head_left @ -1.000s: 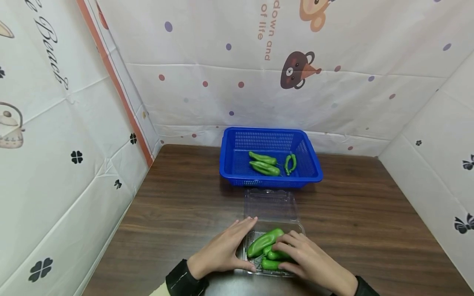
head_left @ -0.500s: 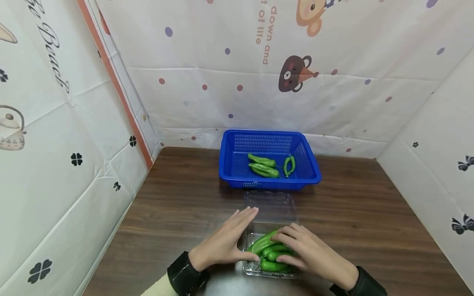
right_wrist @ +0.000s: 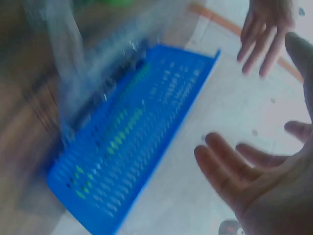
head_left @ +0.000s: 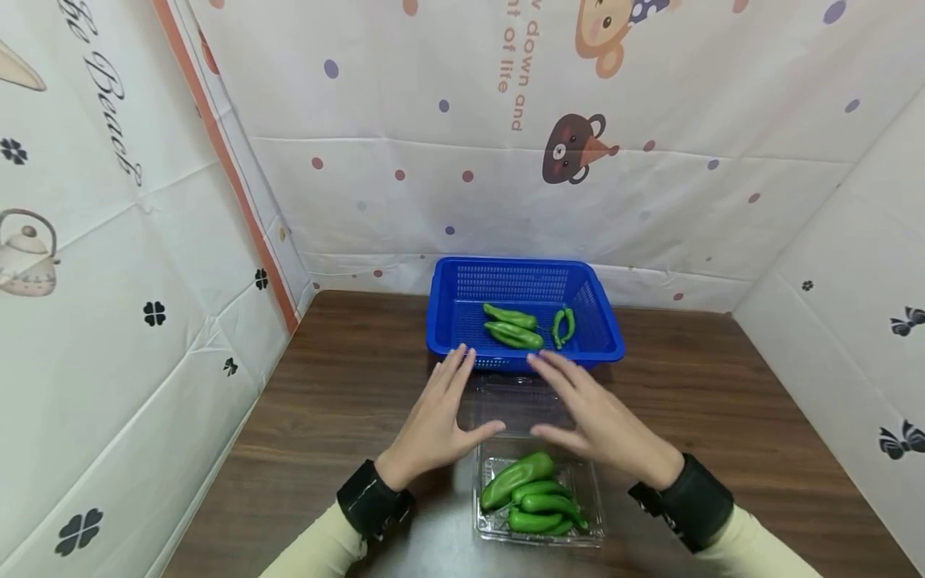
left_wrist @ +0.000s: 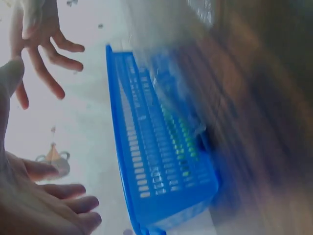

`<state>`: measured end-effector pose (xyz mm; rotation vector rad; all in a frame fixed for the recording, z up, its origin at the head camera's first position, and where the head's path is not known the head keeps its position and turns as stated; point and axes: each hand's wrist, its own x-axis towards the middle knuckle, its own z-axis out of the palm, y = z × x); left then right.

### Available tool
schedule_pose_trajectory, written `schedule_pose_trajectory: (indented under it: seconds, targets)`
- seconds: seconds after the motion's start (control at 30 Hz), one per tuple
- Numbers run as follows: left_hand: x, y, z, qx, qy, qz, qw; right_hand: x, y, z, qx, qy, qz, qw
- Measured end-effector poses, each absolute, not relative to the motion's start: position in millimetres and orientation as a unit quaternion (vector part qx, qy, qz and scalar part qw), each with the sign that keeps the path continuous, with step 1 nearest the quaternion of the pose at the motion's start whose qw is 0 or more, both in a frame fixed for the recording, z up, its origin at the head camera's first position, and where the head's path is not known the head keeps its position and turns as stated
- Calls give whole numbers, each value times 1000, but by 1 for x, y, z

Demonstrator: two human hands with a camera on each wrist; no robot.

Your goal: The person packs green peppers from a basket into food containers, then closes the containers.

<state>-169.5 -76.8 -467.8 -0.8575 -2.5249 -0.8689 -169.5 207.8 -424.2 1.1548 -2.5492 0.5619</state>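
The left hand (head_left: 433, 417) and the right hand (head_left: 588, 413) hover with straight fingers, holding nothing, over the clear lid (head_left: 523, 401) behind the pepper-filled clear box (head_left: 538, 502). To close well, I think both hands should take the lid's far corners evenly and fold it toward the person.

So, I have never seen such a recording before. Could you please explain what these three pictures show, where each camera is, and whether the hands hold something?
A person works with two bare hands; there is no machine. The large picture comes from a camera on the head, looking down at a wooden table. The two blurred pictures come from cameras on each wrist. The left hand and right hand hover open above the flat clear lid of a clear plastic box and hold nothing. The box contains green peppers. Behind it stands a blue basket with more green peppers inside.
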Motion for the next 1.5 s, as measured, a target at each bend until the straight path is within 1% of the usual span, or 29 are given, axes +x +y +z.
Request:
schedule_pose_trajectory:
  seconds: [0.13, 0.27, 0.43, 0.53, 0.8, 1.03, 1.2, 1.37, 1.5]
  targets:
    - [-182, -82, -464, -257, -894, -325, 169, -200, 212, -407, 348, -905, 200, 144]
    - [-192, -85, -460, -235, -903, -320, 165, -232, 214, -394, 315, -919, 192, 140]
    - [-203, -85, -458, -213, -909, -314, 174, -264, 211, -382, 279, -938, 170, 114]
    - [-210, -87, -457, -196, -914, -313, 170, -278, 209, -380, 254, -950, 160, 87]
    - [-222, -91, -456, -163, -923, -322, 134, -312, 204, -383, 190, -969, 155, 4]
    - [-233, -92, -456, -145, -923, -330, 135, -340, 199, -389, 148, -978, 133, -60]
    - [-242, -93, -459, -137, -928, -324, 123, -358, 196, -396, 114, -983, 90, -113]
    - [-248, -94, -462, -128, -932, -319, 113, -375, 199, -400, 85, -983, 79, -144]
    - [-252, -97, -464, -119, -933, -325, 103, -386, 201, -401, 78, -980, 84, -165]
